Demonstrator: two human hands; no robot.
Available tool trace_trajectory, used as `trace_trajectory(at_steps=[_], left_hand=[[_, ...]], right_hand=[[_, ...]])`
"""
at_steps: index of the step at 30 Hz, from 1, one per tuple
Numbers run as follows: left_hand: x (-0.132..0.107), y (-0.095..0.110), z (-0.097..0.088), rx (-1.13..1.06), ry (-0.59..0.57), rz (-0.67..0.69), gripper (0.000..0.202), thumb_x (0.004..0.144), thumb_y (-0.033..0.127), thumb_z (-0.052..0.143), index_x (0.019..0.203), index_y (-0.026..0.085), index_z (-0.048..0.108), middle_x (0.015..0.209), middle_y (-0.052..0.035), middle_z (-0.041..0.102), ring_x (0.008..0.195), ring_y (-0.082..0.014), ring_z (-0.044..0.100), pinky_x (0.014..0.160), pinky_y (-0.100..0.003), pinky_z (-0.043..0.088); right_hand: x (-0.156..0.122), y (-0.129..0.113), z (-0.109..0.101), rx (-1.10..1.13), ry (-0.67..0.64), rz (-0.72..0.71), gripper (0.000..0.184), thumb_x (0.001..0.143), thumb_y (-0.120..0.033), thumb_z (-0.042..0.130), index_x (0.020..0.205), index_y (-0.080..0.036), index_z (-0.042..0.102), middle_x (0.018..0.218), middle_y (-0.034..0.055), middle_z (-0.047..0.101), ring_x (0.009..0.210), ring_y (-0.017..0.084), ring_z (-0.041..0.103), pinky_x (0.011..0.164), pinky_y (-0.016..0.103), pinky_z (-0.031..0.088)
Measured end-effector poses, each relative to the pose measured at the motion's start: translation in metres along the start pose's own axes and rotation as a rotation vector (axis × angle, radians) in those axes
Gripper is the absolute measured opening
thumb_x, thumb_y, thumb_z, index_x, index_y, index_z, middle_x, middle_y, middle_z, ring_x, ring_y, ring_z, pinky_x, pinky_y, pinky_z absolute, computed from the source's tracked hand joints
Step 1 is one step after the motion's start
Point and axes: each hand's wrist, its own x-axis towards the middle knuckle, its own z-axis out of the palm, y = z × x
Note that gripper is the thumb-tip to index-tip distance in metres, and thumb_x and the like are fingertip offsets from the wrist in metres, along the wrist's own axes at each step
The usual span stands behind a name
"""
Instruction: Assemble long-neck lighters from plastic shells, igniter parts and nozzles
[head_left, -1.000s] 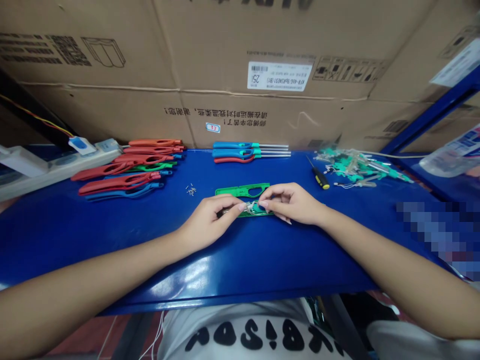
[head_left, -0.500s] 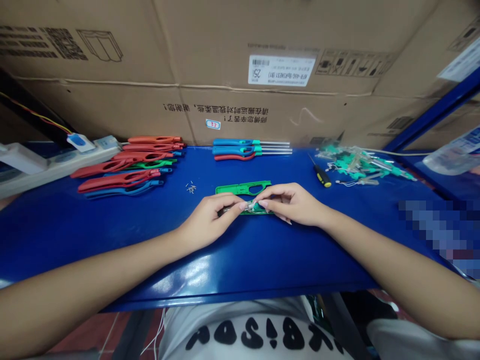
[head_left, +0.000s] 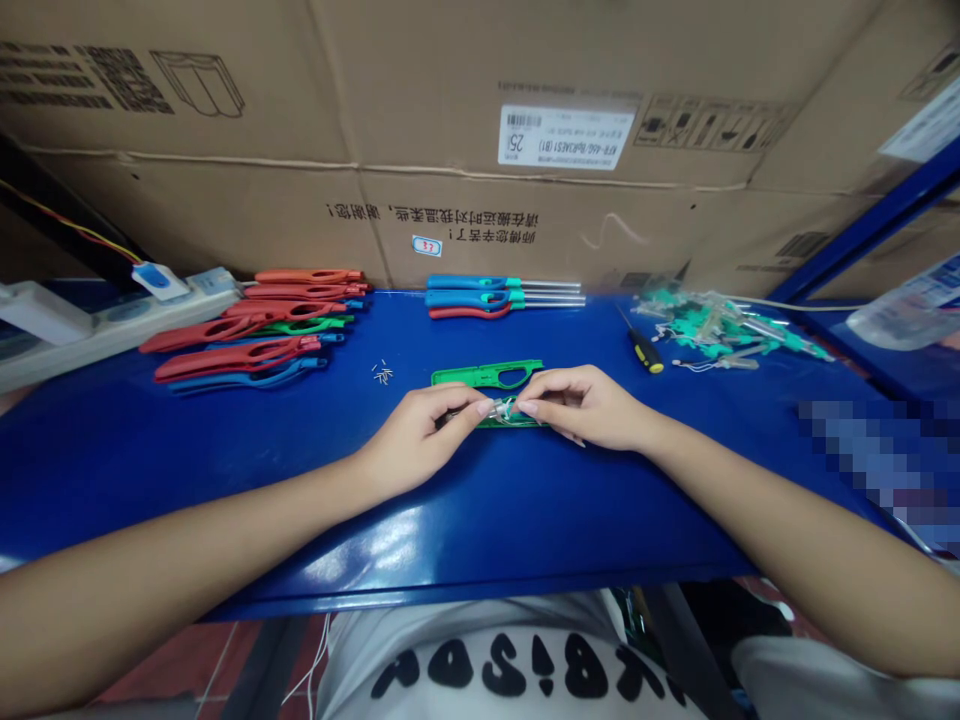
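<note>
Both my hands meet at the middle of the blue table (head_left: pixel 225 480). My left hand (head_left: pixel 420 435) and my right hand (head_left: pixel 581 405) pinch a small clear and metal insert (head_left: pixel 501 409) between their fingertips. The insert lies over a green plastic shell half (head_left: pixel 510 420) flat on the table. A second green shell half (head_left: pixel 486 376) with an oval hole lies just behind it. Part of the insert is hidden by my fingers.
Red, blue and green shell halves (head_left: pixel 255 335) are piled at the left. Assembled lighters with metal tubes (head_left: pixel 495 296) lie at the back. A yellow-handled screwdriver (head_left: pixel 641 348), loose inserts (head_left: pixel 720 328), small screws (head_left: pixel 382 374), a power strip (head_left: pixel 97 325) and cardboard boxes (head_left: pixel 480 130) surround them.
Almost nothing has moved. My fingertips shifted slightly on the insert, and the view tilted a little.
</note>
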Motion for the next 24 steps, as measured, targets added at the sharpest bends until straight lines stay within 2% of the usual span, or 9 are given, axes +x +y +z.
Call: trace_trajectory(at_steps=[5, 19, 24], left_hand=[[-0.0009, -0.0016, -0.0004, 0.018, -0.017, -0.006, 0.032, 0.101, 0.037, 0.050, 0.086, 0.017, 0.070, 0.078, -0.0016, 0.066, 0.073, -0.0154, 0.058, 0.070, -0.026, 0.044], [0.0000, -0.0008, -0.0001, 0.022, -0.022, -0.001, 0.031, 0.100, 0.036, 0.050, 0.089, 0.017, 0.072, 0.080, -0.0023, 0.068, 0.073, -0.0160, 0.060, 0.069, -0.026, 0.045], [-0.0002, -0.0019, -0.0002, 0.028, -0.019, 0.009, 0.030, 0.100, 0.034, 0.051, 0.090, 0.017, 0.072, 0.081, -0.0024, 0.069, 0.074, -0.0161, 0.061, 0.070, -0.027, 0.045]], right_hand=[[0.0002, 0.0006, -0.0006, -0.030, 0.000, -0.039, 0.031, 0.086, -0.047, 0.071, 0.094, -0.016, 0.074, 0.085, 0.0023, 0.070, 0.047, 0.005, 0.048, 0.042, 0.019, 0.038], [0.0014, -0.0005, 0.0000, -0.051, 0.010, -0.078, 0.031, 0.085, -0.047, 0.073, 0.091, -0.016, 0.074, 0.085, 0.0030, 0.070, 0.056, 0.007, 0.050, 0.049, 0.021, 0.039], [0.0012, 0.0002, -0.0007, -0.060, -0.008, -0.112, 0.025, 0.087, -0.041, 0.071, 0.091, -0.017, 0.075, 0.085, 0.0029, 0.070, 0.058, 0.008, 0.051, 0.051, 0.022, 0.040]])
